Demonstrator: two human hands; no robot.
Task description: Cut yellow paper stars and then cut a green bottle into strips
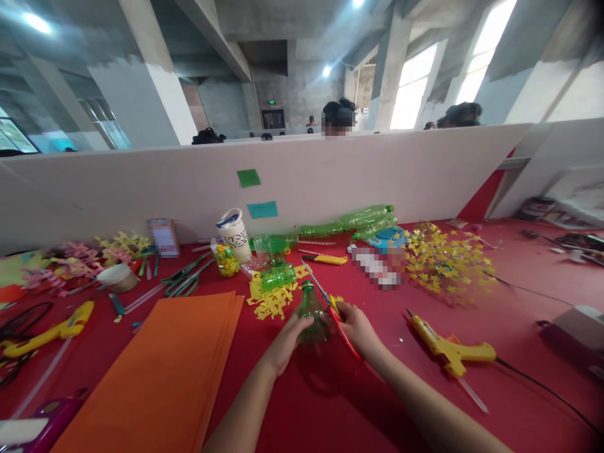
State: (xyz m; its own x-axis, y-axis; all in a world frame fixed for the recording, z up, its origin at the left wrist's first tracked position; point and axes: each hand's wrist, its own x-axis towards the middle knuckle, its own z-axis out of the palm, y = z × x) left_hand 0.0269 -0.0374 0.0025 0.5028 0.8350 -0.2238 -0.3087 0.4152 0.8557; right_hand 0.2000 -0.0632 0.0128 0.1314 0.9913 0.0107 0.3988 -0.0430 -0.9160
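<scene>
My left hand (287, 343) is closed round the left side of a green plastic bottle top (310, 308), whose neck points up and away from me. In my right hand (359, 327) is a pair of red-handled scissors (346, 336), its blades pointing up and left past the bottle's right side. Something small and yellow shows by my right fingers. Just beyond the bottle lie a pile of yellow paper cutouts (271, 305) and a green bottle piece (278, 277).
An orange paper stack (155, 371) lies at left, a yellow glue gun (448, 349) with its cord at right. Farther back are a white cup (236, 239), a yellow cutter (330, 259), green bottles (368, 219), yellow star branches (443, 264) and a white partition (330, 179).
</scene>
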